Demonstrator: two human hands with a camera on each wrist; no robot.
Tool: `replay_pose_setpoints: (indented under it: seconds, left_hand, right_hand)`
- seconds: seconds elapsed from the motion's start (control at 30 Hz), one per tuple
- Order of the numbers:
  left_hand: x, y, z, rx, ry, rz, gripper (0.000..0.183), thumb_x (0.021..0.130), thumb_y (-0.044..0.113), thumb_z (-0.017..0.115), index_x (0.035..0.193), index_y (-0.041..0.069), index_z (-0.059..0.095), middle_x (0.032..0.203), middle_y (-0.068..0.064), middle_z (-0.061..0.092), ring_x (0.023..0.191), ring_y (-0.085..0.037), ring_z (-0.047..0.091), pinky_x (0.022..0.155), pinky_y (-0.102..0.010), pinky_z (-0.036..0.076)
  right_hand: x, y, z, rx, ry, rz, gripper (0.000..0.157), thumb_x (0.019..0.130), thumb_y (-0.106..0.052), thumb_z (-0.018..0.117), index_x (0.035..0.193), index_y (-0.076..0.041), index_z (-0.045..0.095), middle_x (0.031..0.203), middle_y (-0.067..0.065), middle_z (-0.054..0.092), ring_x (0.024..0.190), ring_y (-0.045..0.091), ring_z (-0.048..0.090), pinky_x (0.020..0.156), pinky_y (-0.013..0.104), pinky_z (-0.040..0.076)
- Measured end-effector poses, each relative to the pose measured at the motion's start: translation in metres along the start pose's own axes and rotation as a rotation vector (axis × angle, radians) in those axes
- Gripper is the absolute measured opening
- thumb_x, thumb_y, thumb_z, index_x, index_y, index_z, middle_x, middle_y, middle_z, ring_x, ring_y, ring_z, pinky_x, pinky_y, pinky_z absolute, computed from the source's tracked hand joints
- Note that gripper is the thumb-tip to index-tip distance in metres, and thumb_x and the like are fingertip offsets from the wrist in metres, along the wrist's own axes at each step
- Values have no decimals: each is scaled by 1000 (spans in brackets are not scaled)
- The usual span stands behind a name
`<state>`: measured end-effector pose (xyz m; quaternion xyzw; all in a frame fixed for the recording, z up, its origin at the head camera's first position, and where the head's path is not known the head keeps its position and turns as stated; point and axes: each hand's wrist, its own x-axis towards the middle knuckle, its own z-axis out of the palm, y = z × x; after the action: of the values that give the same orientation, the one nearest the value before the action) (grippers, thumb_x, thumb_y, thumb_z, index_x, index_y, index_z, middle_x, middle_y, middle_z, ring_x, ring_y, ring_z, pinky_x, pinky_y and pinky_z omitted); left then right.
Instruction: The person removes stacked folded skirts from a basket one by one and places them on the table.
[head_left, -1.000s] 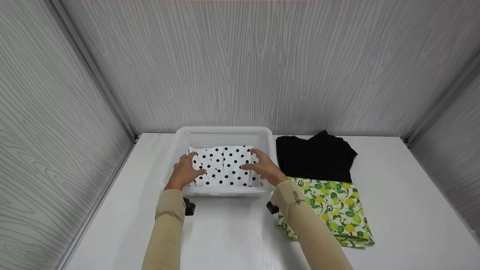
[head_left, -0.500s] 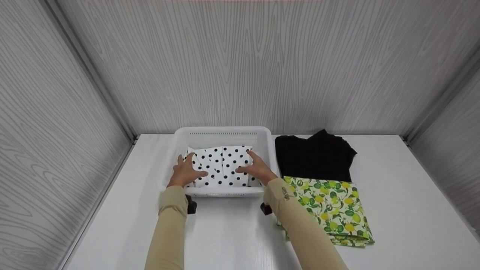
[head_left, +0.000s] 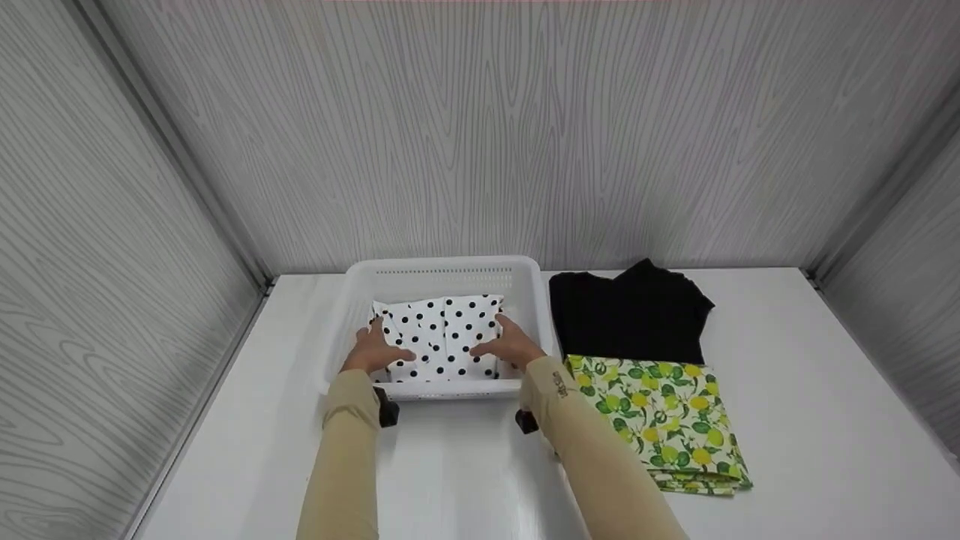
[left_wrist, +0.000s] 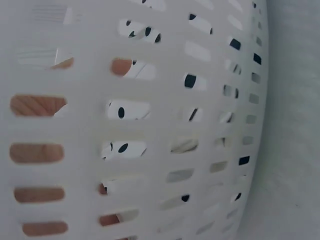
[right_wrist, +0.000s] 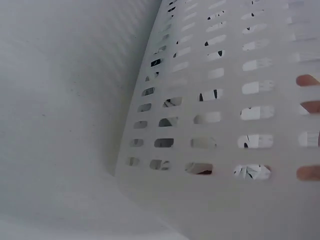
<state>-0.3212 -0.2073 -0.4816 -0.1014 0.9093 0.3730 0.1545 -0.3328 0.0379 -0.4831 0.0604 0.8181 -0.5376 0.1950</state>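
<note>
A folded white cloth with black polka dots (head_left: 442, 330) lies inside a white perforated plastic basket (head_left: 442, 264). At the cloth's left end is my left hand (head_left: 371, 351), its thumb pointing inward over the dotted fabric and its fingers spread along the side. My right hand (head_left: 511, 343) mirrors it at the right end, with thumb and fingers apart. Both hands reach over the front rim. Through the slots of the basket wall (left_wrist: 165, 165) in the left wrist view, bits of skin and dotted cloth show. The right wrist view likewise shows the slotted wall (right_wrist: 225, 155).
Right of the basket, a folded black cloth (head_left: 630, 315) lies on the white table (head_left: 795, 420). In front of it is a folded lemon-print cloth (head_left: 667, 412), partly covered by the right sleeve (head_left: 592, 450). A grey wood-grain panel (head_left: 480, 135) rises behind.
The right hand has shifted slightly left and inward over the dotted cloth. The left hand has barely moved, and the cloth stays in the basket.
</note>
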Motion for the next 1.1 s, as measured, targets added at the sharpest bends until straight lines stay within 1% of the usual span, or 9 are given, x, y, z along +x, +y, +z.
replay_pose_setpoints:
  seconds: [0.13, 0.23, 0.33, 0.43, 0.57, 0.7, 0.83, 1.03, 1.1]
  left_hand:
    - [0, -2, -1, -65, -20, -17, 101, 90, 23, 70, 162, 0, 3, 161, -36, 6, 147, -51, 15, 117, -57, 25]
    - [1, -2, -2, -178, -33, -20, 93, 92, 17, 68, 163, 3, 9, 162, -32, 16, 143, -46, 29, 112, -55, 35]
    - [1, -1, -3, -252, -50, -21, 83, 93, 11, 67, 161, 5, 20, 156, -29, 32, 122, -41, 54, 96, -51, 51]
    - [1, 1, -4, -279, -65, -39, 78, 93, 7, 67, 160, 8, 27, 132, -28, 52, 91, -31, 64, 79, -44, 59]
    - [-3, 3, -4, -317, -67, -64, 79, 92, 0, 65, 160, 8, 27, 102, -18, 56, 68, -20, 60, 66, -35, 61]
    - [-5, 2, -3, -370, -55, -64, 82, 90, -5, 63, 161, 4, 23, 108, -19, 54, 66, -19, 61, 65, -34, 61]
    - [-8, 2, -8, -398, -46, -24, 87, 89, -6, 62, 162, 3, 17, 107, -19, 56, 65, -18, 62, 65, -35, 61]
    - [-12, 7, -16, -410, 7, 84, 88, 88, -6, 62, 162, 2, 14, 105, -24, 67, 67, -16, 68, 64, -35, 61]
    - [-15, 9, -18, -419, 20, 117, 88, 88, -6, 62, 162, 2, 14, 110, -26, 66, 70, -17, 70, 64, -34, 61]
  right_hand:
    - [0, -2, 0, -6, 8, 2, 89, 86, -11, 80, 160, -10, 30, 162, 17, 31, 143, 35, 37, 114, 49, 35]
    - [1, -4, 0, -20, 34, -23, 72, 86, -8, 79, 149, -9, 46, 150, 18, 46, 115, 28, 54, 98, 39, 46]
    - [2, -4, -2, -22, 54, -69, 53, 85, 0, 76, 133, -4, 54, 133, 17, 55, 81, 20, 48, 71, 31, 44]
    - [1, -5, -3, 7, 32, -71, 56, 84, 7, 72, 136, -5, 54, 125, 16, 56, 64, 15, 38, 57, 27, 36]
    - [1, -3, -3, 40, -31, -26, 75, 86, 9, 69, 154, -10, 44, 143, 18, 50, 82, 18, 55, 67, 27, 49]
    - [0, 1, -4, 55, -72, -37, 75, 86, 11, 65, 155, -4, 40, 162, 17, 31, 122, 29, 48, 85, 32, 51]
    - [0, 0, -9, 94, -91, -106, 76, 83, 15, 61, 154, 1, 38, 161, 17, 33, 123, 24, 47, 80, 25, 50]
    - [-4, -10, -21, 140, -99, -191, 81, 80, 16, 59, 156, -3, 36, 156, 17, 41, 88, 15, 55, 60, 20, 49]
    - [-6, -14, -25, 143, -100, -210, 83, 80, 16, 59, 156, -3, 35, 150, 20, 48, 89, 16, 58, 61, 20, 51]
